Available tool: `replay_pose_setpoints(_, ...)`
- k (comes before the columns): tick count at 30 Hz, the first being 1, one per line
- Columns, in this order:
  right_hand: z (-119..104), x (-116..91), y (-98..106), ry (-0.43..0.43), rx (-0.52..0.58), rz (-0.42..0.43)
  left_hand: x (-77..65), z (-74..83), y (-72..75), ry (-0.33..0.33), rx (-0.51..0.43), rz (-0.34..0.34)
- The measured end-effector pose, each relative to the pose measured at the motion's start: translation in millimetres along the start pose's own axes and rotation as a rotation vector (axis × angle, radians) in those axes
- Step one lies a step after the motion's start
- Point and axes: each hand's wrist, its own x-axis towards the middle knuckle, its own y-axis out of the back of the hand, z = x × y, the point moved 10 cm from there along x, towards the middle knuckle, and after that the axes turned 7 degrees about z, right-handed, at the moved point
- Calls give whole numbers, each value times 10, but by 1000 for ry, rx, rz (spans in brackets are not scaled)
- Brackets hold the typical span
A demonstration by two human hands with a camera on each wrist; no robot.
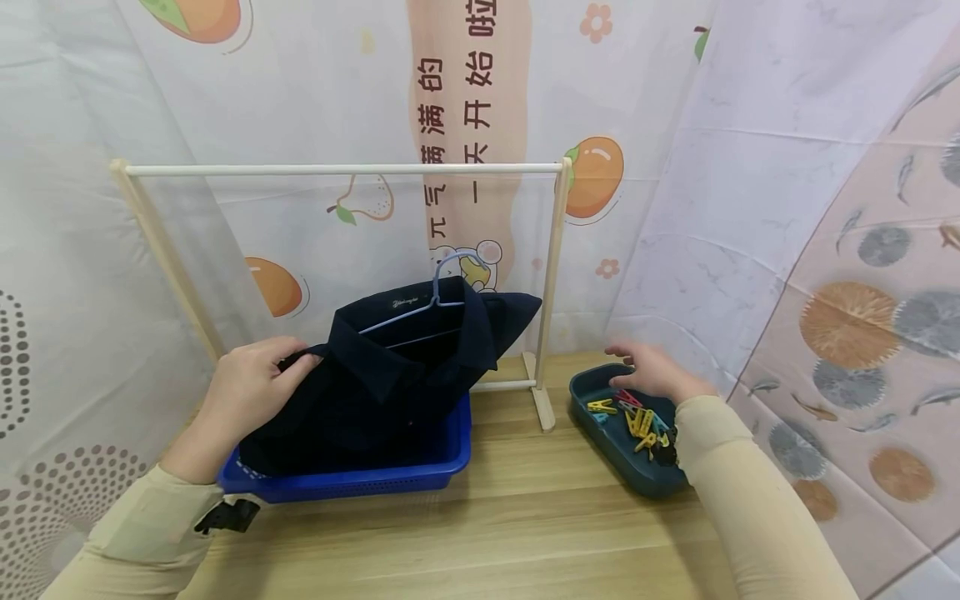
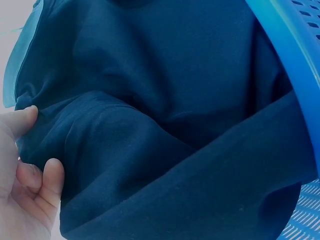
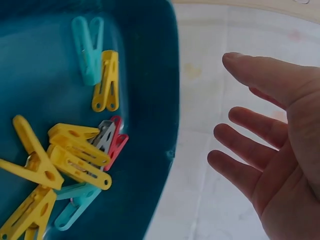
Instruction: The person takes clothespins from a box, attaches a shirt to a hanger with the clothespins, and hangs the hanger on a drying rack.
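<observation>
A dark navy collared shirt (image 1: 352,392) on a light-blue hanger (image 1: 435,302) lies bunched over a blue plastic basket (image 1: 375,482). My left hand (image 1: 251,387) pinches the shirt's shoulder; in the left wrist view the thumb and fingers grip a fold of the dark cloth (image 2: 150,115). Over the far end of a dark green tray (image 1: 622,467) is my right hand (image 1: 652,371), its fingers spread and holding nothing. Yellow, teal, red and grey clothespins (image 1: 641,423) lie in that tray, seen closer as yellow clothespins (image 3: 80,165) in the right wrist view.
Behind the basket stands a wooden rack with a white horizontal rod (image 1: 345,170). Its right foot (image 1: 543,408) rests on the wooden table (image 1: 517,517) between basket and tray. Printed curtains (image 1: 660,100) enclose the back and sides.
</observation>
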Motion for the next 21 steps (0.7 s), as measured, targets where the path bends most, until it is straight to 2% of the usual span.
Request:
replay_pose_setpoints(11,141,46,-138,11,-41,-29,0,13,5,-1,1,-9)
replay_pose_setpoints(18,61,65,-183,109,-134,-7,2,16,14,5,-1,-7)
replay_pose_setpoints(21,61,65,-194,112,-166,0,1,22,14,2,-1,-5)
